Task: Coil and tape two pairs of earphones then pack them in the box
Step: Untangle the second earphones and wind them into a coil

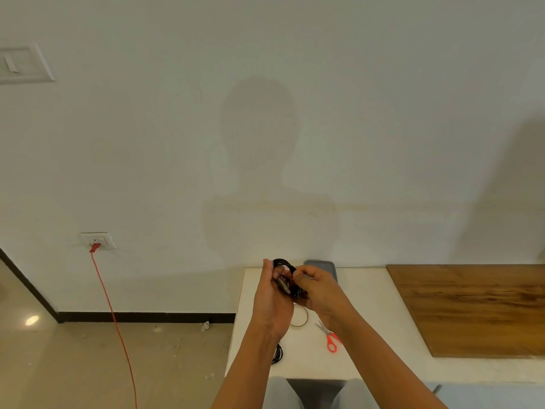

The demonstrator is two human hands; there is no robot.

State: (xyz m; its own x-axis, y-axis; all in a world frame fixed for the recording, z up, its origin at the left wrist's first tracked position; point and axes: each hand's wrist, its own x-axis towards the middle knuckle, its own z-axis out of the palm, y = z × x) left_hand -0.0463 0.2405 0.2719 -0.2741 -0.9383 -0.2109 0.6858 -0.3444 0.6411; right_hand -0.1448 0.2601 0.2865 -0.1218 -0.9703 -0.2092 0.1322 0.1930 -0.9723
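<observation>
The left hand [272,296] and right hand [317,286] are both pinching the black earphones [283,263], a light, springy coil probably needing holding across its loops.

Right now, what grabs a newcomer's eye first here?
The left hand and right hand together hold a black coiled earphone cable above the white table, centre frame. Just right of them, red-handled scissors lie on the table. At left, a red power cable runs from a white wall socket down to the floor.

White wall [354,84]; beige floor [88,364]; white table [368,335]
</observation>
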